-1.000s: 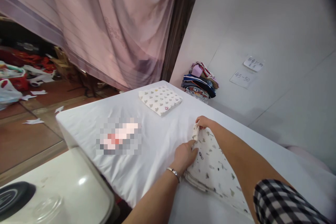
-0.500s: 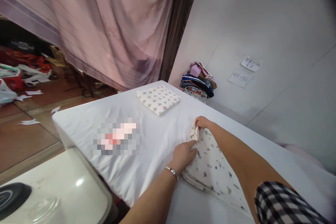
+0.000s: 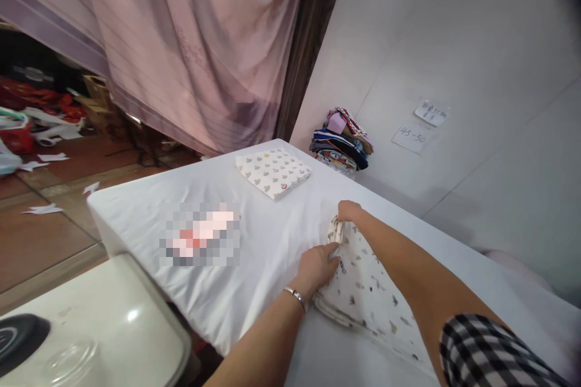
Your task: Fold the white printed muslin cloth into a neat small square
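Note:
A white cloth printed with small leaf-like and dark motifs (image 3: 365, 296) lies in layers on a white-covered table, its near edge showing several plies. My left hand (image 3: 319, 266), with a silver band at the wrist, grips the cloth's left side between thumb and fingers, where the fabric bunches in narrow folds. Farther up, my right hand (image 3: 349, 210) is closed on the far corner of the same cloth; its fingertips are partly hidden. Beyond both hands rests a folded white cloth with grey cloud-like prints (image 3: 273, 173), touched by neither.
A blurred-out pinkish item (image 3: 202, 234) lies on the white table cover (image 3: 267, 236). At lower left stands a cream surface (image 3: 113, 308) with a black round object. Stacked folded clothes (image 3: 341, 139) sit by the wall, under a pink curtain's (image 3: 204, 42) right side. Paper scraps litter the floor.
Both hands keep their hold on the printed cloth. My right-hand fingers have curled slightly more over its far corner; the view has shifted very little.

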A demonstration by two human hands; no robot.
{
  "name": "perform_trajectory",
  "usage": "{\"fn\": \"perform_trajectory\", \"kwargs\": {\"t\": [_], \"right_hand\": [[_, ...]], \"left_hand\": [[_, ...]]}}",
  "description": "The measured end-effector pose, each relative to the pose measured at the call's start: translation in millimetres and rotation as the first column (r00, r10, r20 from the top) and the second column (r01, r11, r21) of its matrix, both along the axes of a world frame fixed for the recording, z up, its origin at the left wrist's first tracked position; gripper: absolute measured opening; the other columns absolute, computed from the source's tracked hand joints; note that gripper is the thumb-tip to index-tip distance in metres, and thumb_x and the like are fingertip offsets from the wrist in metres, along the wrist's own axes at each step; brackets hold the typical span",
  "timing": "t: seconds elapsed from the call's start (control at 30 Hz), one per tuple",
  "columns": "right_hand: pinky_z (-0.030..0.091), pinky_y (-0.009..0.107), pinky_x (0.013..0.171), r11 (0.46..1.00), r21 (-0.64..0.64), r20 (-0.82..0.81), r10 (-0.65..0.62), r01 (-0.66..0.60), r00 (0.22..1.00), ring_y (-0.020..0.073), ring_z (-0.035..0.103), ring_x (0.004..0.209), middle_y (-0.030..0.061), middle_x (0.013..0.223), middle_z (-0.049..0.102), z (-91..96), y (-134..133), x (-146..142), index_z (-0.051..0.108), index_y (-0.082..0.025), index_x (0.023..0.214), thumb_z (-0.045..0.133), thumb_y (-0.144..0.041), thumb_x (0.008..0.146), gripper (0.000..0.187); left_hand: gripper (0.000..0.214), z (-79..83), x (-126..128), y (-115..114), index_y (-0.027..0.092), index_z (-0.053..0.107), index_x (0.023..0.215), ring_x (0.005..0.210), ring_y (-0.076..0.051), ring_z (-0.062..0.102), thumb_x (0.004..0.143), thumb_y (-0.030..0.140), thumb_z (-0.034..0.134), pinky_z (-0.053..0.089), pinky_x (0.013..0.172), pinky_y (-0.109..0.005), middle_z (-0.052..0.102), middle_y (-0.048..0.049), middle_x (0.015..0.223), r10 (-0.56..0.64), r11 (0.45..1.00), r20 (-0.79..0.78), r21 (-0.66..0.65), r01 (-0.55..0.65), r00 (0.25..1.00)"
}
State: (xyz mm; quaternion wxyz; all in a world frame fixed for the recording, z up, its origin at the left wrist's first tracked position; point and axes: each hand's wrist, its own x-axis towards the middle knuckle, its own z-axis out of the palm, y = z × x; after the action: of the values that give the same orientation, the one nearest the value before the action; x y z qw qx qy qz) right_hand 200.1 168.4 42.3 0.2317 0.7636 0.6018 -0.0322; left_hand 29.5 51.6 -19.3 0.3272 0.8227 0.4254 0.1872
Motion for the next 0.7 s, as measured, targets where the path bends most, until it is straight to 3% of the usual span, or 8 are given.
{"fn": "perform_trajectory", "kwargs": {"t": [0.43,0.7], "right_hand": [[0.049,0.025,0.070,0.995,0.065,-0.041,-0.066,0.069,0.997,0.0246,0.064,0.095,0.0182,0.102,0.067,-15.2,-1.2,0.9,0.067,-0.012,0.104,0.072,-0.028,0.063,0.044],[0.048,0.024,0.069,0.994,0.093,-0.023,-0.051,0.053,0.998,0.0232,0.065,0.091,0.0177,0.096,0.068,-21.0,-2.1,5.8,0.065,-0.010,0.106,0.067,-0.027,0.072,0.038]], "left_hand": [[0.044,-0.7,1.2,0.4,0.033,0.052,0.124,0.098,-0.024,0.061,0.081,0.039,0.045,0.046,0.082,-0.033,0.066,-0.0027,0.111,-0.033,0.999,0.023,-0.003,0.033,0.999],[0.046,2.6,0.1,0.8,0.032,0.051,0.126,0.102,-0.024,0.060,0.082,0.039,0.043,0.045,0.085,-0.032,0.064,-0.0033,0.115,-0.041,0.999,0.001,-0.027,0.041,0.999]]}}
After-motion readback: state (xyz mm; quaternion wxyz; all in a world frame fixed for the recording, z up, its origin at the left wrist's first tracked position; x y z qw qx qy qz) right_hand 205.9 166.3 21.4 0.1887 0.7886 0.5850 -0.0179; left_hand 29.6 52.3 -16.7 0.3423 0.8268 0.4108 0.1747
